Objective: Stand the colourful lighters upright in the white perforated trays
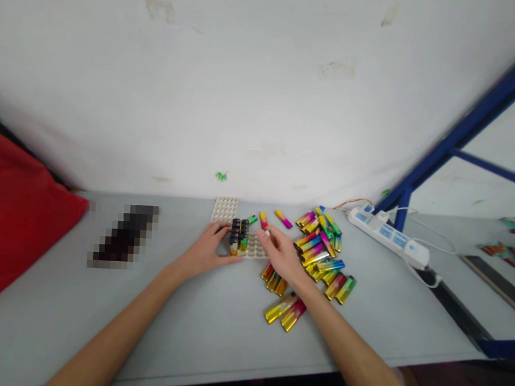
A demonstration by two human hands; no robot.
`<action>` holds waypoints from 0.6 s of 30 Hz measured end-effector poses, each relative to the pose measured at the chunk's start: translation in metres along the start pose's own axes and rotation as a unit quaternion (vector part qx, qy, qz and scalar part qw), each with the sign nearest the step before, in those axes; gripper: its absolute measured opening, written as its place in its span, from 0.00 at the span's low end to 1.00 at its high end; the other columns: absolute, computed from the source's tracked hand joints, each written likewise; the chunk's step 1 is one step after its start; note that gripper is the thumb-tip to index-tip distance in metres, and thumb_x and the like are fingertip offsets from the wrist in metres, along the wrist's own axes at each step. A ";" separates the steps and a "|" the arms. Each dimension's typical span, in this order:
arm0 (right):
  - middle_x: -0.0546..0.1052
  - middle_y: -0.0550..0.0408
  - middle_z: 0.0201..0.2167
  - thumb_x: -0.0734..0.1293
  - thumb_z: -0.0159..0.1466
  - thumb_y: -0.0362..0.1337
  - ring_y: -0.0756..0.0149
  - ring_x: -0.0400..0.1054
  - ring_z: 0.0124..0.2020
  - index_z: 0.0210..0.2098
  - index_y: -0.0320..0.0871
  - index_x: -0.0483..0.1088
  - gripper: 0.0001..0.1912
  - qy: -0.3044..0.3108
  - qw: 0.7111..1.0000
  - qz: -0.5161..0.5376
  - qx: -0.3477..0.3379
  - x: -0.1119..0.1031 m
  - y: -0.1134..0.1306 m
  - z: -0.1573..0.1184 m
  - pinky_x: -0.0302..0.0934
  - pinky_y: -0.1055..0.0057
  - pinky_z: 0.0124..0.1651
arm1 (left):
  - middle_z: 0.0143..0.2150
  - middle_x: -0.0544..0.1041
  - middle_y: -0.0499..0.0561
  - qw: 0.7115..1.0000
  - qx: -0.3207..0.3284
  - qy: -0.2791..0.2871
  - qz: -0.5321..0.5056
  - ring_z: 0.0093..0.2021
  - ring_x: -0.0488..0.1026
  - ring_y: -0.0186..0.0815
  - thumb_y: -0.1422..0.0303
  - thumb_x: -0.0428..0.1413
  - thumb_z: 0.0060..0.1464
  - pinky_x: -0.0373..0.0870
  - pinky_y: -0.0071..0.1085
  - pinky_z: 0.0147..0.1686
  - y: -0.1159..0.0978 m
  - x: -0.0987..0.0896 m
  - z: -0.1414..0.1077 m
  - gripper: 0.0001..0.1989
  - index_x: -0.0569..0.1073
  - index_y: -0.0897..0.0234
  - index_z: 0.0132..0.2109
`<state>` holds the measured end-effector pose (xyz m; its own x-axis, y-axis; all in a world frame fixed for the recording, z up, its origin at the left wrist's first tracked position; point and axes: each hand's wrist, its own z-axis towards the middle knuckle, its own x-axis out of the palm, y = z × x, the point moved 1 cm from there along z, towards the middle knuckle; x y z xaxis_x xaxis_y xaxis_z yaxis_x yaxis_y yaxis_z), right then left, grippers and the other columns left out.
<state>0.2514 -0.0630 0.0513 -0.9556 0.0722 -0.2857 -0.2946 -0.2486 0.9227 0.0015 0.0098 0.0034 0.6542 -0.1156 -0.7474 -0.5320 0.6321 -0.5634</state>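
Observation:
A white tray point(257, 250) with rows of round holes lies on the table between my hands. Several shiny multicoloured cases with black tops point(239, 233) stand upright in rows at its left end. My left hand point(206, 251) grips that end, its fingers behind and its thumb along the front edge. Above the tray's right part, my right hand point(279, 252) is closed in a pinch; a small pale bit shows at the fingertips, too small to name. Many loose yellow, pink, green and blue cases point(317, 255) lie heaped to the right of my right hand.
A second white holed tray point(224, 208) lies behind, near the wall. To the right are a white power strip point(389, 234) with cables and a blue metal frame point(413, 187). On the left are a red cloth-like item point(18, 215) and a blurred-out dark object point(123, 238).

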 end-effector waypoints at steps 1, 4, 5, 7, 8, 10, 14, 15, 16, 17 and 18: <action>0.61 0.63 0.21 0.64 0.73 0.64 0.66 0.57 0.26 0.26 0.50 0.58 0.30 -0.011 0.999 -0.032 -0.011 0.002 0.000 -0.001 0.52 0.67 0.31 | 0.64 0.80 0.63 1.000 0.002 0.000 0.001 0.67 0.77 0.60 0.40 0.73 0.53 0.74 0.59 0.72 0.000 0.000 0.000 0.38 0.81 0.59 0.62; 0.60 0.63 0.19 0.63 0.72 0.59 0.66 0.55 0.25 0.22 0.50 0.54 0.29 -0.027 0.997 -0.078 -0.006 0.007 0.000 -0.003 0.51 0.66 0.32 | 0.65 0.79 0.63 1.000 0.002 0.001 0.006 0.68 0.76 0.59 0.41 0.73 0.54 0.73 0.59 0.73 -0.001 -0.001 -0.001 0.38 0.80 0.59 0.62; 0.60 0.63 0.18 0.63 0.71 0.56 0.67 0.54 0.25 0.22 0.51 0.54 0.27 -0.029 0.996 -0.087 0.002 0.008 0.000 -0.003 0.50 0.66 0.32 | 0.66 0.79 0.63 1.000 0.001 0.001 0.006 0.68 0.76 0.60 0.41 0.73 0.54 0.73 0.59 0.73 -0.001 -0.001 -0.001 0.38 0.80 0.59 0.62; 0.61 0.63 0.18 0.64 0.69 0.50 0.67 0.54 0.24 0.21 0.51 0.54 0.24 -0.036 0.994 -0.102 0.016 0.008 -0.002 -0.003 0.50 0.66 0.33 | 0.65 0.79 0.63 1.000 0.001 0.000 0.005 0.68 0.76 0.60 0.41 0.74 0.53 0.74 0.59 0.73 -0.002 -0.001 -0.001 0.37 0.81 0.59 0.61; 0.62 0.63 0.18 0.64 0.68 0.48 0.67 0.55 0.24 0.21 0.50 0.55 0.22 -0.038 0.993 -0.108 0.021 0.008 -0.003 -0.003 0.50 0.66 0.33 | 0.65 0.79 0.62 1.000 0.002 -0.001 0.003 0.67 0.77 0.60 0.41 0.74 0.53 0.74 0.58 0.73 -0.002 -0.001 -0.001 0.37 0.81 0.59 0.61; 0.63 0.63 0.19 0.65 0.67 0.45 0.67 0.56 0.25 0.22 0.50 0.56 0.20 -0.037 0.992 -0.114 0.028 0.008 -0.003 -0.002 0.50 0.67 0.33 | 0.65 0.80 0.62 1.000 0.003 -0.004 0.000 0.67 0.77 0.59 0.41 0.74 0.53 0.74 0.58 0.73 -0.002 -0.001 -0.001 0.37 0.81 0.59 0.60; 0.62 0.64 0.19 0.65 0.70 0.48 0.67 0.56 0.26 0.22 0.50 0.55 0.24 -0.041 0.991 -0.120 0.030 0.007 0.001 -0.001 0.48 0.67 0.33 | 0.65 0.80 0.62 1.000 0.007 -0.005 0.002 0.68 0.77 0.59 0.41 0.74 0.54 0.75 0.57 0.73 -0.001 0.000 -0.002 0.37 0.80 0.59 0.62; 0.61 0.64 0.19 0.65 0.71 0.49 0.67 0.55 0.26 0.21 0.50 0.55 0.25 -0.041 0.991 -0.121 0.028 0.007 0.003 -0.001 0.48 0.67 0.33 | 0.65 0.80 0.62 1.000 0.007 -0.003 0.005 0.68 0.77 0.59 0.41 0.73 0.54 0.75 0.58 0.73 0.000 0.000 -0.002 0.38 0.80 0.59 0.62; 0.61 0.64 0.19 0.66 0.71 0.49 0.67 0.55 0.26 0.21 0.50 0.55 0.25 -0.038 0.992 -0.121 0.027 0.007 0.004 0.000 0.48 0.68 0.33 | 0.65 0.80 0.62 1.000 0.007 -0.002 0.007 0.68 0.77 0.59 0.41 0.73 0.55 0.75 0.58 0.73 0.000 0.000 -0.002 0.38 0.80 0.59 0.63; 0.61 0.64 0.19 0.66 0.71 0.48 0.67 0.55 0.25 0.21 0.50 0.55 0.25 -0.033 0.992 -0.122 0.029 0.007 0.004 0.000 0.48 0.68 0.33 | 0.65 0.80 0.62 1.000 0.007 -0.002 0.008 0.68 0.77 0.59 0.41 0.73 0.55 0.75 0.58 0.73 0.001 0.000 -0.002 0.38 0.80 0.59 0.63; 0.61 0.64 0.19 0.67 0.70 0.45 0.67 0.55 0.25 0.21 0.50 0.55 0.25 -0.027 0.992 -0.123 0.032 0.007 0.004 -0.001 0.48 0.68 0.33 | 0.65 0.80 0.62 1.000 0.008 -0.003 0.009 0.68 0.77 0.59 0.41 0.73 0.55 0.75 0.58 0.72 0.001 0.001 -0.002 0.38 0.80 0.59 0.63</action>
<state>0.2434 -0.0641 0.0533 -0.8535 0.1758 -0.4906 -0.5161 -0.1552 0.8423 0.0002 0.0092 0.0018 0.6480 -0.0993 -0.7552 -0.5355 0.6458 -0.5443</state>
